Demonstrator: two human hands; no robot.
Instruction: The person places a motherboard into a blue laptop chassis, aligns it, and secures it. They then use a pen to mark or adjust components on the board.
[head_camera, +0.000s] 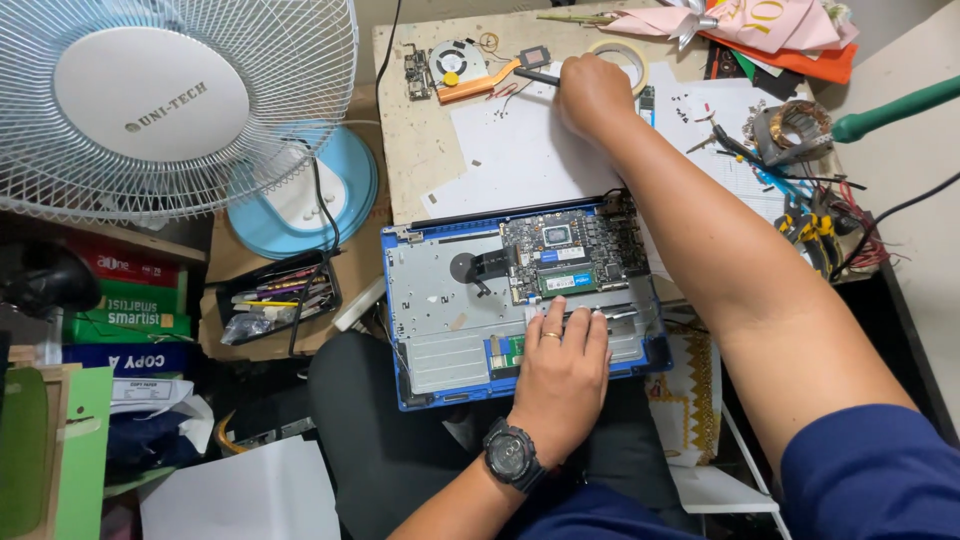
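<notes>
An opened blue laptop lies bottom-up in the centre of the frame, half on the person's lap and half against the edge of a worn table. Its cover is off, so the grey inner frame and the dark motherboard with a green memory module are bare.

The left hand, with a ring on one finger and a black wristwatch at the wrist, lies flat on the lower right part of the laptop. Its fingers are stretched out and close together, pressing on the chassis just below the memory module; it grips nothing.

The right hand reaches to the upper centre of the frame, over a white sheet of paper on the table. Its fingers are closed around a thin dark tool, whose tip points left toward a small cooling fan with a copper heat pipe. A roll of masking tape sits just beside the knuckles.

At the right of the frame lie pliers, loose wires and a green-handled tool. A white standing fan fills the upper left, with a black tray of pens below it.
</notes>
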